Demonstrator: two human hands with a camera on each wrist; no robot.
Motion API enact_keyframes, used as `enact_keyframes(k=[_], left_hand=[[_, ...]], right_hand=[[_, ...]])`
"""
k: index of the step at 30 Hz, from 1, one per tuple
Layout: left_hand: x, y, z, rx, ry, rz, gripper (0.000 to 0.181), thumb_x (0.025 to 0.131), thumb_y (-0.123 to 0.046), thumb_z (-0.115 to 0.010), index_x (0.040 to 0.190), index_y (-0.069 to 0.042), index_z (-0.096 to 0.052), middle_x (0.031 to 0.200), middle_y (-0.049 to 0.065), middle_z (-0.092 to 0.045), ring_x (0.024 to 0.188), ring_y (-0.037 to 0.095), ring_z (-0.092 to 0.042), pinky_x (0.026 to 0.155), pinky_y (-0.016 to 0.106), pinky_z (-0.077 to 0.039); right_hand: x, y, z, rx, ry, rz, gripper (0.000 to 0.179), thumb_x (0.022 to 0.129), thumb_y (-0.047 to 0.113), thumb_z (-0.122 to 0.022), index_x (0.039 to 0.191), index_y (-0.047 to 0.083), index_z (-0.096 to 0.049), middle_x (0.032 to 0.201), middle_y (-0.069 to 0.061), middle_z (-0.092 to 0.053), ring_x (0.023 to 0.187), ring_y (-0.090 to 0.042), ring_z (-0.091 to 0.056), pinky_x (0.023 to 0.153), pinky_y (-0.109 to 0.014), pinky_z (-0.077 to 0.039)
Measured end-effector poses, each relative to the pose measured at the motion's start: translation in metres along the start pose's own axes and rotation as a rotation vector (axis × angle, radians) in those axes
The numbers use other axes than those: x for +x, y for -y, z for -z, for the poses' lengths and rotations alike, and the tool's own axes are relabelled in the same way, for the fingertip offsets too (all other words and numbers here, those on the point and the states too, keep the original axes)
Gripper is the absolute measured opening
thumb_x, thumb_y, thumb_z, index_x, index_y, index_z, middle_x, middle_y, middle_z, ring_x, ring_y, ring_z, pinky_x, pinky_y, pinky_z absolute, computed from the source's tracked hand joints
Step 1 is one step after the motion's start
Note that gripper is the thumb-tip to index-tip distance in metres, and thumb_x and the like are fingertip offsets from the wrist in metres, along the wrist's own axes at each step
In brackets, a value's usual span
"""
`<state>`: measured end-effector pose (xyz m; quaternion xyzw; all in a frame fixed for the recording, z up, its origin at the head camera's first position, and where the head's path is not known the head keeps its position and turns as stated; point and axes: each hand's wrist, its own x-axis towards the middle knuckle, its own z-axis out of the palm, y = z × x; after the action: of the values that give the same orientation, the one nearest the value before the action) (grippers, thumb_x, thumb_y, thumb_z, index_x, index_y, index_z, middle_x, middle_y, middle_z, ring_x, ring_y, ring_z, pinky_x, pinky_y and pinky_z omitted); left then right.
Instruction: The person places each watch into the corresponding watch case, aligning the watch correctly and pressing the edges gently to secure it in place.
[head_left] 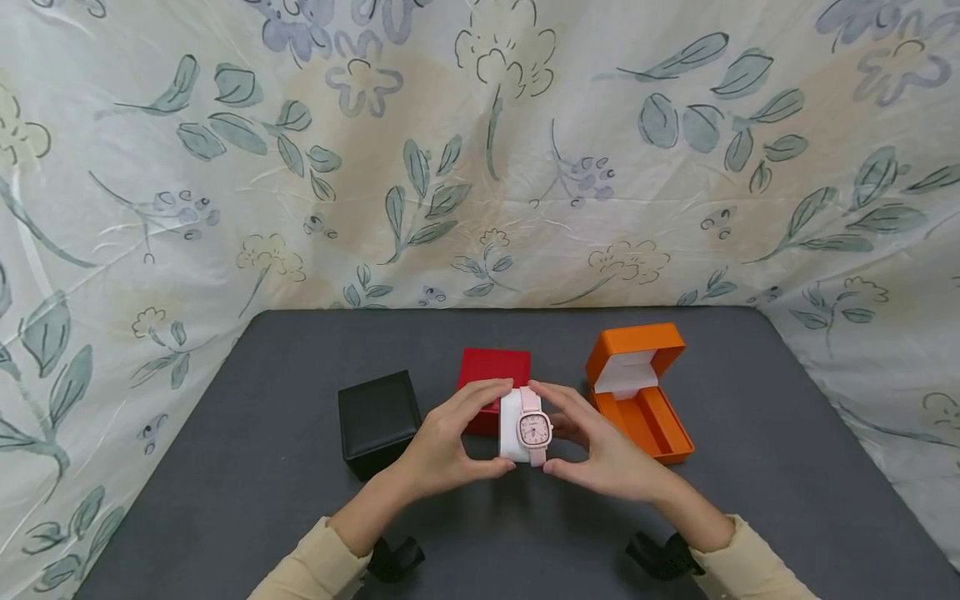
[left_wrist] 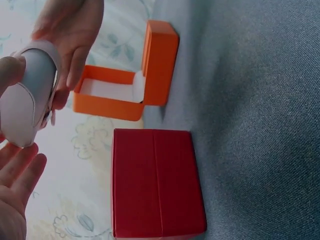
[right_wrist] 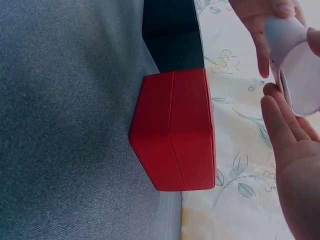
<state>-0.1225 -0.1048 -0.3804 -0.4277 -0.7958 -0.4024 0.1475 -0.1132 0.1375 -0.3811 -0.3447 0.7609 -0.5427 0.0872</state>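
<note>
Both hands hold a white watch cushion (head_left: 510,427) with a pink-strapped wristwatch (head_left: 535,430) wrapped around it, raised above the table. The watch's square pink dial faces up toward the head camera. My left hand (head_left: 448,440) pinches the cushion's left side, fingertips along the far edge and thumb at the near edge. On the other side, my right hand (head_left: 600,450) grips in the same way, its thumb by the lower strap. The right wrist view shows the cushion's round pale end (right_wrist: 302,80) between the hands.
Behind the hands sits a closed red box (head_left: 493,367), partly hidden. A black box (head_left: 378,421), closed, stands to the left. At right, an orange box (head_left: 637,340) has its lid raised, showing a white lid lining. A floral cloth (head_left: 420,167) hangs behind the grey table (head_left: 247,500).
</note>
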Motion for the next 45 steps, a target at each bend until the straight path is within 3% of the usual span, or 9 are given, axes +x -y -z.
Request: enact_keyframes(k=[13,21,32,45], left_hand=[[0.001,-0.002,-0.003,-0.004,-0.017,-0.004,0.080,0.067,-0.024,-0.082,0.134,-0.006,-0.042,0.132,0.009,-0.047,0.117,0.017,-0.048,0.093,0.031,-0.046],[0.001,-0.002,-0.006,0.022,-0.020,-0.032,0.080,0.068,-0.025,-0.082,0.135,-0.007,-0.042,0.133,0.007,-0.046,0.118,0.017,-0.048,0.093,0.030,-0.046],[0.001,-0.003,-0.009,0.079,-0.056,-0.054,0.082,0.066,-0.027,-0.083,0.134,-0.007,-0.042,0.133,0.008,-0.046,0.116,0.016,-0.050,0.092,0.028,-0.046],[0.001,-0.002,-0.010,0.110,-0.069,-0.085,0.081,0.065,-0.026,-0.083,0.132,-0.006,-0.043,0.132,0.009,-0.046,0.114,0.016,-0.050,0.092,0.027,-0.046]], right_hand=[[0.002,0.001,-0.003,0.021,-0.008,0.007,0.081,0.080,0.015,-0.071,0.145,0.018,-0.022,0.143,-0.002,-0.027,0.111,-0.018,-0.056,0.094,-0.025,-0.044],[0.003,0.000,-0.007,-0.026,-0.054,0.025,0.077,0.081,0.014,-0.070,0.144,0.012,-0.025,0.142,-0.002,-0.029,0.110,-0.020,-0.055,0.091,-0.026,-0.046],[0.006,0.001,-0.009,-0.077,-0.111,0.052,0.073,0.081,0.015,-0.071,0.141,0.013,-0.031,0.139,-0.002,-0.033,0.103,-0.019,-0.057,0.087,-0.028,-0.050],[0.009,0.002,-0.010,-0.073,-0.107,0.049,0.070,0.082,0.014,-0.069,0.141,0.019,-0.032,0.139,-0.002,-0.034,0.106,-0.021,-0.056,0.085,-0.032,-0.051]])
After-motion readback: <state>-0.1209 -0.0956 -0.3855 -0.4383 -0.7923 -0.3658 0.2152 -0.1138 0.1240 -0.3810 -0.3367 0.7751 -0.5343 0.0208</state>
